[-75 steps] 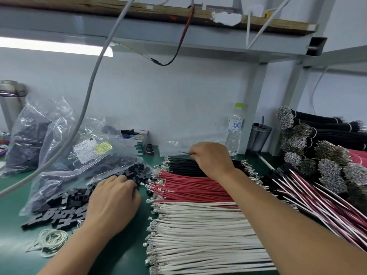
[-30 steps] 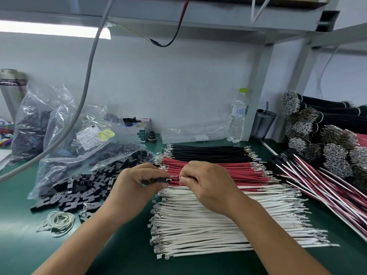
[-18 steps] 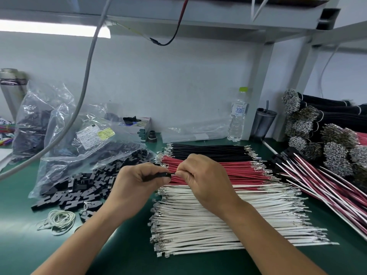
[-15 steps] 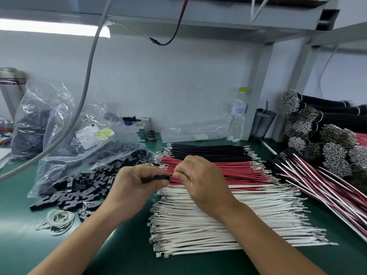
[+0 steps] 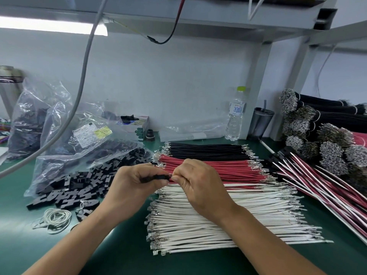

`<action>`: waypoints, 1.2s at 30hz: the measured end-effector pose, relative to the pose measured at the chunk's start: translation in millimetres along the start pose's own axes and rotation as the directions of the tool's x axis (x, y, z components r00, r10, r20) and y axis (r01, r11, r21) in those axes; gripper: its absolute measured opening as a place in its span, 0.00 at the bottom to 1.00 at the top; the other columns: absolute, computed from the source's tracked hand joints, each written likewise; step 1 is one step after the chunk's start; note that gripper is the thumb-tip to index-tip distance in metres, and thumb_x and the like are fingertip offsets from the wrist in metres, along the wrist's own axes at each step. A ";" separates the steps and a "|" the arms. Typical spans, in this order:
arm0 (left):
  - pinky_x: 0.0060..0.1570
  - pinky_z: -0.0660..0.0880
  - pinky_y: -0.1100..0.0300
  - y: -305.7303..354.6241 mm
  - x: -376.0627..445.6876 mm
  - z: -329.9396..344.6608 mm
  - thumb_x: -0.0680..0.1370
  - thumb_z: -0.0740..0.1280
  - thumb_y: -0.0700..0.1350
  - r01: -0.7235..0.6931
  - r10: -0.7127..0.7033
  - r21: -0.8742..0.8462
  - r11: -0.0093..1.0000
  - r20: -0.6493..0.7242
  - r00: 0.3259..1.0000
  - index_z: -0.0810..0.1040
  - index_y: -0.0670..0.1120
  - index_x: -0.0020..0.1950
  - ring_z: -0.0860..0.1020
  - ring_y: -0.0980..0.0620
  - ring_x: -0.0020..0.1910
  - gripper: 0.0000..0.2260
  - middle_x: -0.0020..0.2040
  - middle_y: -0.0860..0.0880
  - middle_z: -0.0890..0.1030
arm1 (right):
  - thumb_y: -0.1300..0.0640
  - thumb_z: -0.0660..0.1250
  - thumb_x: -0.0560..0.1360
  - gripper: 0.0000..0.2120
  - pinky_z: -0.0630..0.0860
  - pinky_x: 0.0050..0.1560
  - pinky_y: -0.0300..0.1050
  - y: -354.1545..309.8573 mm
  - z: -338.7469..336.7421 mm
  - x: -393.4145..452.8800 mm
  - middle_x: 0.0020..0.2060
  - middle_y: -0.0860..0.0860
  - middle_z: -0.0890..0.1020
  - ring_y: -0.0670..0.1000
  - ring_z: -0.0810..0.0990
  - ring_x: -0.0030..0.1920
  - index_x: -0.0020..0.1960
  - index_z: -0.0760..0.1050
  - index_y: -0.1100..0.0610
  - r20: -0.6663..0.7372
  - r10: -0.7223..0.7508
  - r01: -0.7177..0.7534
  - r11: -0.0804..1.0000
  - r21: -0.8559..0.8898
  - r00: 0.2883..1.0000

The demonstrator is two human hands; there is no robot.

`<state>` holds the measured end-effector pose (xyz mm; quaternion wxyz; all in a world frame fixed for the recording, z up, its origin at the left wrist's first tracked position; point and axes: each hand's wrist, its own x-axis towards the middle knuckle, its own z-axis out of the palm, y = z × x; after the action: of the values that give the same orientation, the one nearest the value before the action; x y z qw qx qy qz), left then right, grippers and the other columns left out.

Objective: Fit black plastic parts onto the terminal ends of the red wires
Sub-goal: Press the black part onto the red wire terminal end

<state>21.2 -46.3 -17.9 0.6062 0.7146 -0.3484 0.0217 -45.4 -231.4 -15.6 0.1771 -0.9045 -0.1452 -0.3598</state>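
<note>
Left hand (image 5: 131,187) curled around a black plastic part (image 5: 155,178), pinched between thumb and fingers; right hand (image 5: 198,185) curled tight just beside it, fingertips bunched at the part's right end over the red wires (image 5: 218,168), though whether a wire sits in that pinch, impossible to tell. Black wires (image 5: 206,150) behind the red row, white wires (image 5: 228,219) in front, all on the green mat (image 5: 17,195). Loose black parts (image 5: 71,187) spilling from a clear bag (image 5: 79,147) at left, finished harnesses (image 5: 321,183) at right.
</note>
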 end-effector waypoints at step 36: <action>0.33 0.79 0.59 -9.7 7.6 -3.0 0.68 0.76 0.48 0.302 -0.344 -0.531 0.792 0.020 0.939 0.87 0.42 0.52 0.78 0.49 0.31 0.16 0.42 0.38 0.85 | 0.57 0.69 0.79 0.05 0.75 0.45 0.41 7.6 -15.6 6.0 0.43 0.45 0.78 0.44 0.77 0.45 0.51 0.84 0.53 -0.051 0.125 -0.116 0.982 0.151 0.991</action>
<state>33.1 -47.0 -21.9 0.7861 0.5686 -0.1898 -0.1506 -47.6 -244.0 -2.4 0.2691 -0.8848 -0.1112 -0.3639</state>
